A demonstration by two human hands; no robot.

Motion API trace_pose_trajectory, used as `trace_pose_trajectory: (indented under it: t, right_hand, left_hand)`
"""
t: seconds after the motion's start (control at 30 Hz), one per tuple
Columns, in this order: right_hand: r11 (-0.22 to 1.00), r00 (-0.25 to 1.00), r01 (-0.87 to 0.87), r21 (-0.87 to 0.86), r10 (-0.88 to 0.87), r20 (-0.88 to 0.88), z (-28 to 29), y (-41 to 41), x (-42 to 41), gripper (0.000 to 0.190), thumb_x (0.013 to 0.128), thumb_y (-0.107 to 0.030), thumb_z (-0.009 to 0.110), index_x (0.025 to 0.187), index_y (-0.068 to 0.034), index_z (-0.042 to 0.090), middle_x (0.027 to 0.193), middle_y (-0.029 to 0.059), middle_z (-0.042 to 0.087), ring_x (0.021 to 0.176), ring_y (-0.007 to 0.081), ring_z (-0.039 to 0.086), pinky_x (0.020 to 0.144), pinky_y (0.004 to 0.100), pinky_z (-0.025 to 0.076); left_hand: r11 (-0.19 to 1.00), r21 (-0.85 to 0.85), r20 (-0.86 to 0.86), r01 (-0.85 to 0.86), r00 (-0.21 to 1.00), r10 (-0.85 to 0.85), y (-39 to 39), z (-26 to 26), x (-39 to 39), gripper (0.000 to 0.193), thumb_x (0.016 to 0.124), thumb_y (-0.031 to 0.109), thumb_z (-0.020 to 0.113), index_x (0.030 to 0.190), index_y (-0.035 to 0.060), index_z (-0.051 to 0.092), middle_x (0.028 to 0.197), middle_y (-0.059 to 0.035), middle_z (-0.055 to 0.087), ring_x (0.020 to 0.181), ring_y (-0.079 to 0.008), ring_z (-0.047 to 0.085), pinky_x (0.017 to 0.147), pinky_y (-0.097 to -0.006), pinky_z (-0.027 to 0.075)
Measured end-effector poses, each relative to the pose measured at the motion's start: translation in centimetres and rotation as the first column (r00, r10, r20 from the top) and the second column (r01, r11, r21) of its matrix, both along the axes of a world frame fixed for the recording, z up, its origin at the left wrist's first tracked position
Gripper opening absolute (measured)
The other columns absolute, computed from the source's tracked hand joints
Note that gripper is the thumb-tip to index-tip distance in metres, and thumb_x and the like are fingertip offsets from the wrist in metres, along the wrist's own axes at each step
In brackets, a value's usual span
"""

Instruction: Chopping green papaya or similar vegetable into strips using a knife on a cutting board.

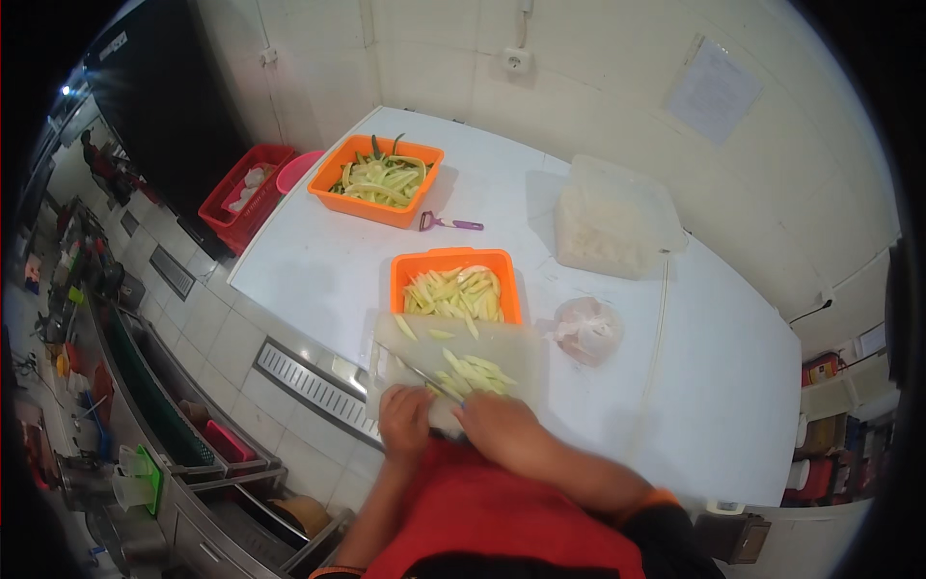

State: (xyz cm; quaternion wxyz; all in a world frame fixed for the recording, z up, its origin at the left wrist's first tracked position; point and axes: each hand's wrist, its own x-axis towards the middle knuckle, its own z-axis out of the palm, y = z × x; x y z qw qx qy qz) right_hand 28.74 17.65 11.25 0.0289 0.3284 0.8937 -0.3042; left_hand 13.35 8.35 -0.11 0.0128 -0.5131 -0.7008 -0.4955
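My right hand (500, 427) is closed around the handle of a kitchen knife (436, 383), its blade slanting to the upper left over a pale cutting board (405, 362). My left hand (404, 420) rests at the board's lower left edge beside the blade, fingers bent; a small pale green piece shows near its fingertips, but whether it is gripped is hidden. Pale green vegetable slices (474, 373) lie on the board right of the blade. Just beyond stands an orange plastic basin (515, 286) of similar cut pieces, a few slices lying at the board's far edge.
On the white table (333, 253), another orange basin (372, 210) holds peelings. A purple-handled peeler (463, 225) lies beside it. At right are a translucent plastic container (615, 224) and a tied plastic bag (589, 331). Red crate (246, 210) and floor drain grating (315, 387) are left; a distant person (101, 163) stands there.
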Motion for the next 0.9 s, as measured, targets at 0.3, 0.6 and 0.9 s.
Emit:
trace_pose_trajectory:
  t: [0.3,0.6,0.9]
  right_hand:
    - [0.981,0.992,0.097,0.168,-0.081,-0.099,-6.2,0.9,-2.0,0.043,0.105,-0.043,0.055,0.097,-0.001,0.06,0.077,0.024,0.068,0.072,0.0477,0.067,0.064,0.0568,0.054]
    - [0.993,0.994,-0.105,0.047,0.105,0.016,-1.3,4.7,6.3,0.053,0.102,-0.057,0.053,0.097,-0.005,0.065,0.071,0.0225,0.068,0.069,0.0449,0.069,0.061,0.0543,0.056]
    - [0.965,0.977,-0.167,0.203,0.134,0.167,-5.0,7.9,6.8,0.052,0.102,-0.057,0.053,0.096,-0.007,0.065,0.068,0.0164,0.068,0.064,0.0394,0.07,0.057,0.0514,0.055]
  left_hand:
    - [0.999,-0.018,-0.02,0.045,0.999,-0.045,0.2,0.4,-0.3,0.013,0.084,0.0,0.077,0.098,0.0028,0.076,0.1,-0.0105,0.075,0.096,-0.031,0.065,0.087,-0.0389,0.052]
    - [0.961,-0.254,0.546,-0.111,0.804,0.237,-5.4,-6.2,-4.6,0.039,0.109,0.022,0.05,0.14,-0.0022,0.05,0.113,-0.0145,0.067,0.096,-0.0256,0.067,0.089,-0.0391,0.055]
    - [0.957,-0.126,0.936,0.261,0.35,0.027,-6.2,-2.9,-5.6,0.042,0.109,0.024,0.054,0.144,0.001,0.046,0.101,-0.0123,0.069,0.076,-0.0198,0.067,0.07,-0.0337,0.058]
